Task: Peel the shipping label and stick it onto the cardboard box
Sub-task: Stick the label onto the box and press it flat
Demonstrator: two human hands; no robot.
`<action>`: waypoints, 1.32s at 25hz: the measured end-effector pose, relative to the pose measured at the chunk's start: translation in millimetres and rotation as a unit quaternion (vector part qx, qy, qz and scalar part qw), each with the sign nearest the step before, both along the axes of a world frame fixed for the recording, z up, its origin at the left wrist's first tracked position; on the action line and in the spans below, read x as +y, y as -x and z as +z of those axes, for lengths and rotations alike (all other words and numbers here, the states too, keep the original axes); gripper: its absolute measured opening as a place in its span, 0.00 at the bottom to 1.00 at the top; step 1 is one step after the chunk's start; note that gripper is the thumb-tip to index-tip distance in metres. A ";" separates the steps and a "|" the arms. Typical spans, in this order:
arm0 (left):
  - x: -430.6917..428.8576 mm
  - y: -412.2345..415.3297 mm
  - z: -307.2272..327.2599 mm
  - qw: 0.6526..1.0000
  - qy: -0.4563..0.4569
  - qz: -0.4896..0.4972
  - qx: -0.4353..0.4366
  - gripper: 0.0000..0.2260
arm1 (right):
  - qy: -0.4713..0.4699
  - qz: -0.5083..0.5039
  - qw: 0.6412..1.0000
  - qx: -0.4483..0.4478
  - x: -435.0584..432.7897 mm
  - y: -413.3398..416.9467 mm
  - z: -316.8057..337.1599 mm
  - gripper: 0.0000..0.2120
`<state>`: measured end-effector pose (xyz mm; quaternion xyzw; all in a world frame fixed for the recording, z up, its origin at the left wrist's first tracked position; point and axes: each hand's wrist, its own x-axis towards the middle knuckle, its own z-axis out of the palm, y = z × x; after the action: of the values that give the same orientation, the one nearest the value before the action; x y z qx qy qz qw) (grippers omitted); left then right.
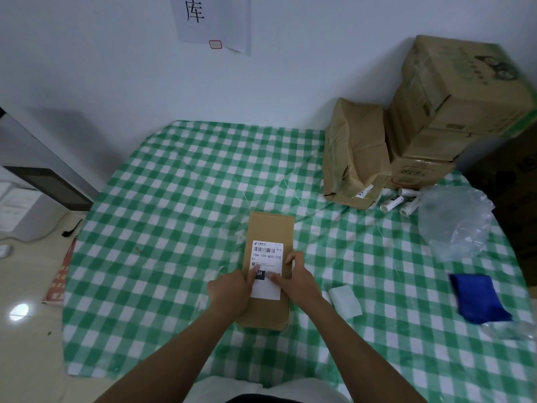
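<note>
Fingers [247, 279] of the left hand [231, 287] and right hand [300, 282] pressed, uncurled, on the label [267, 255], already atop the box [271, 225]; peeling looked done, only smoothing its near end remained.

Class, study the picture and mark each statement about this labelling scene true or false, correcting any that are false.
1. The white shipping label lies on the flat brown cardboard box. True.
2. Just one hand touches the label. False: the left hand and the right hand both have fingers on it.
3. The folded blue cloth lies to the left of the box. False: it lies well to the right of it.
4. The box rests on a green and white checked tablecloth. True.
5. The small white paper sheet lies on top of the box. False: it lies on the tablecloth, just right of the box.
</note>
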<state>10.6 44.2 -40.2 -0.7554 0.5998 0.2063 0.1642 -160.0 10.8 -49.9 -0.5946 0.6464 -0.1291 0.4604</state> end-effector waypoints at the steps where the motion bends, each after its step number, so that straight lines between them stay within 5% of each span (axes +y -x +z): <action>1: 1.5 -0.2 0.5 1.000 0.006 0.006 0.010 0.28 | -0.001 0.000 1.000 -0.003 -0.3 0.4 -0.9 0.25; 16: 7.3 -3.4 -7.7 0.990 0.064 0.068 0.108 0.28 | 0.003 -0.003 0.997 -0.083 3.9 3.1 -4.7 0.12; 26: 15.3 -4.7 -11.0 0.987 0.047 0.087 0.127 0.26 | -0.030 -0.007 0.998 -0.059 4.0 3.5 6.4 0.29; 33: 16.1 -10.0 -14.2 0.972 0.066 0.096 0.204 0.23 | -0.047 -0.001 0.991 -0.122 3.6 10.5 4.6 0.22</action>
<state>20.6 60.3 -54.4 -0.7606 0.5578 0.3305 -0.0328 -170.6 14.5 -45.3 -0.5515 0.5914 -0.1709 0.5629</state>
